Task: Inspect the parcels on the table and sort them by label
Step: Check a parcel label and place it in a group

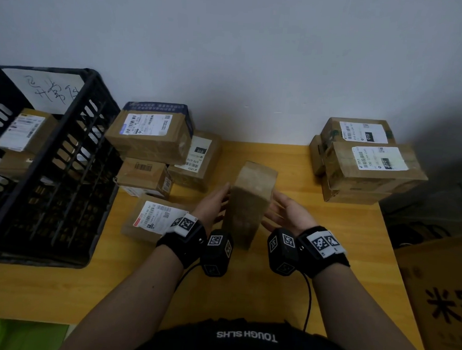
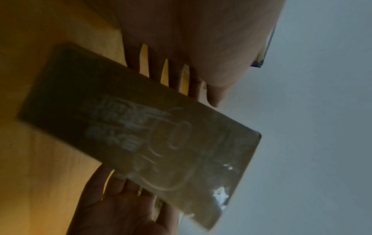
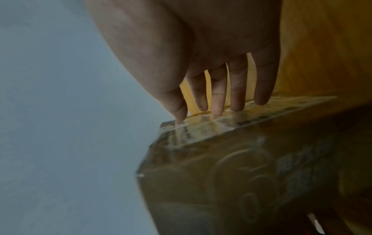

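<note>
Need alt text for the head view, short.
Two hands, left and right, hold a brown cardboard box upright between flat palms over a yellow table. Labelled parcels are stacked at the left and right, and a black crate at far left holds more.

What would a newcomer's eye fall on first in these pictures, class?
First, the tall brown cardboard parcel standing on end mid-table, pressed between the left hand and right hand with straight fingers. Next, the black slotted plastic crate at the left, holding labelled boxes. Then two stacks of labelled brown boxes on the yellow wooden table: one beside the crate, one far right.
</note>
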